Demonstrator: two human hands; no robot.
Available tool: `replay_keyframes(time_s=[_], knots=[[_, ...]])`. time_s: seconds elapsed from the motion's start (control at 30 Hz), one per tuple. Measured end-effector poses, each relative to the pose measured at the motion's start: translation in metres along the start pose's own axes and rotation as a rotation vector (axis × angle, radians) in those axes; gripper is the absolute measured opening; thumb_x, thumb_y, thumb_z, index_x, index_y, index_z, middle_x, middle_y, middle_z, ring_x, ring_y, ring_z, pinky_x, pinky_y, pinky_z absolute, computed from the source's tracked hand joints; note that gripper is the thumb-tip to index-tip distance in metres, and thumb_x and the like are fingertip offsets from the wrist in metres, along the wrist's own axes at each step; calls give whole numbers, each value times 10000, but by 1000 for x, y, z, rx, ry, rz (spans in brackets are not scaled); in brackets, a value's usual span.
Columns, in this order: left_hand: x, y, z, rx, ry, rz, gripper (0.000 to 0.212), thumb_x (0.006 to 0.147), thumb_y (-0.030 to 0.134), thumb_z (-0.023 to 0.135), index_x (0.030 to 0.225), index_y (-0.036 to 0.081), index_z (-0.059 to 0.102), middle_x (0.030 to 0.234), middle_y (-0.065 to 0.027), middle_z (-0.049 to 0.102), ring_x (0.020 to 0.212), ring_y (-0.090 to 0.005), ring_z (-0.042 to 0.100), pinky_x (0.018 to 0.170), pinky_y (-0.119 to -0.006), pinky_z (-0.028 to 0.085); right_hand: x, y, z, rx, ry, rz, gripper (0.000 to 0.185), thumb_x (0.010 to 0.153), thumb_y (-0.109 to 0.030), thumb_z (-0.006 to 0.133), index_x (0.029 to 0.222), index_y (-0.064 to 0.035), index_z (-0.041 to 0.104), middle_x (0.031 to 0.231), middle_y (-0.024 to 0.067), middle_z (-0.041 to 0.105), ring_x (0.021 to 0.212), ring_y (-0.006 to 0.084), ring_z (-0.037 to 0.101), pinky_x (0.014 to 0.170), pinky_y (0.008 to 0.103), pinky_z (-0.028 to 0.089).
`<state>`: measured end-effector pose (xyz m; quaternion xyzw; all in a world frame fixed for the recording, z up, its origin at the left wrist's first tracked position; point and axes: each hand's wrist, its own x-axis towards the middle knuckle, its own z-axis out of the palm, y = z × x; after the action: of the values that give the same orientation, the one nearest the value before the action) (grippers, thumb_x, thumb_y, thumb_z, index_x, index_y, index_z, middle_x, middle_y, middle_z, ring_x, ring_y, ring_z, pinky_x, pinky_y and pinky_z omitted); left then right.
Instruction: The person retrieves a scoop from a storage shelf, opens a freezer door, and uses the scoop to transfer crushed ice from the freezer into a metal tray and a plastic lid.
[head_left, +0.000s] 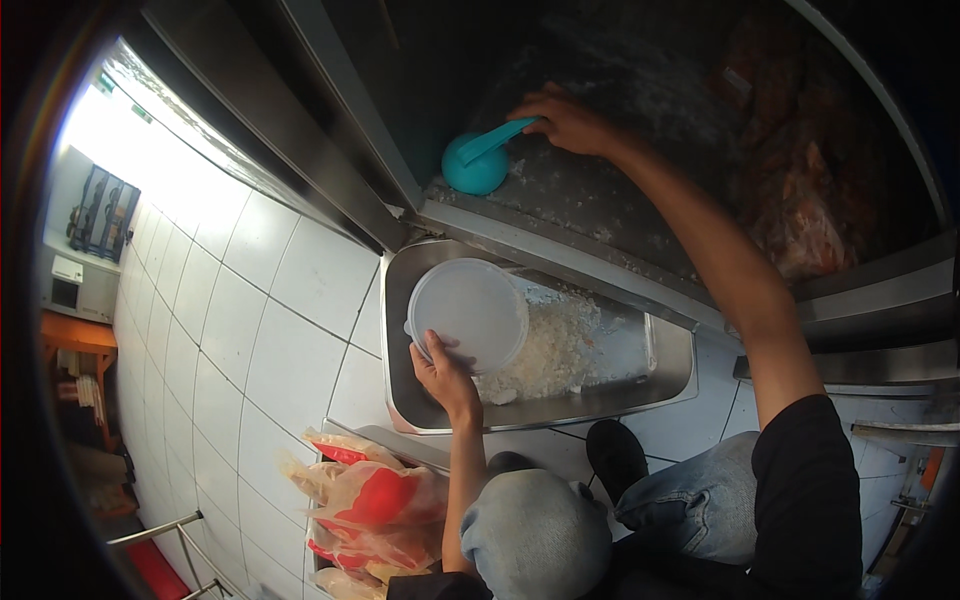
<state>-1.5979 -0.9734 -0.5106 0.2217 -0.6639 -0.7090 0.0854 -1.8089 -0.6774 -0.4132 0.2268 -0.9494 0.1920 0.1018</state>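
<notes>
My left hand (448, 379) grips the edge of a round translucent plastic lid (471, 311), held above a deep stainless steel pan (409, 409). Whitish crushed ice or frost chips (551, 352) lie heaped in the pan, partly hidden by the lid. Inside a dark freezer-like cabinet, my right hand (559, 120) has the handle end of a turquoise plastic scoop (475, 166) in its fingers. The scoop's rounded side faces up, close to the left corner of the cabinet floor (585, 202), which is dotted with frost bits.
A metal sill (555, 251) divides cabinet from pan. Frosted packages (810, 217) fill the cabinet's right side. Plastic bags with red patches (382, 495) sit by my left forearm. My knees (536, 525) and a black shoe (616, 457) are close to the pan. A metal frame (180, 529) stands lower left.
</notes>
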Motion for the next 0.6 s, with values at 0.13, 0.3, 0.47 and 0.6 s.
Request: replay_keyframes(time_s=[0.13, 0.3, 0.47, 0.6], knots=[[2, -2, 0, -16, 2, 3, 273, 1002, 296, 466, 864, 63, 500, 709, -21, 519, 525, -86, 482, 451, -237, 393, 15, -13, -10, -10, -257, 231, 196, 893, -119, 588, 1081, -94, 638, 1000, 103, 632, 1036, 310, 580, 840, 428, 443], [6, 7, -13, -31, 39, 55, 277, 1003, 305, 464, 878, 61, 504, 713, -16, 520, 531, -75, 480, 453, -219, 387, -17, 4, -26, -170, -15, 248, 186, 892, -120, 575, 1072, -75, 580, 978, 145, 619, 942, 325, 607, 772, 446, 459], [-4, 28, -6, -19, 64, 121, 279, 1008, 318, 456, 926, 57, 508, 763, -20, 531, 616, -73, 508, 473, -210, 398, -38, -10, -15, 201, 88, 506, 228, 876, -96, 560, 1097, -56, 520, 977, 178, 606, 953, 354, 599, 784, 458, 454], [-2, 40, -6, 9, 57, 255, 255, 1013, 284, 456, 997, 38, 520, 811, -33, 544, 708, -83, 516, 564, -223, 419, -51, -15, -19, -129, 95, 498, 308, 871, -91, 527, 1162, 7, 503, 1005, 207, 591, 960, 379, 585, 835, 458, 457]])
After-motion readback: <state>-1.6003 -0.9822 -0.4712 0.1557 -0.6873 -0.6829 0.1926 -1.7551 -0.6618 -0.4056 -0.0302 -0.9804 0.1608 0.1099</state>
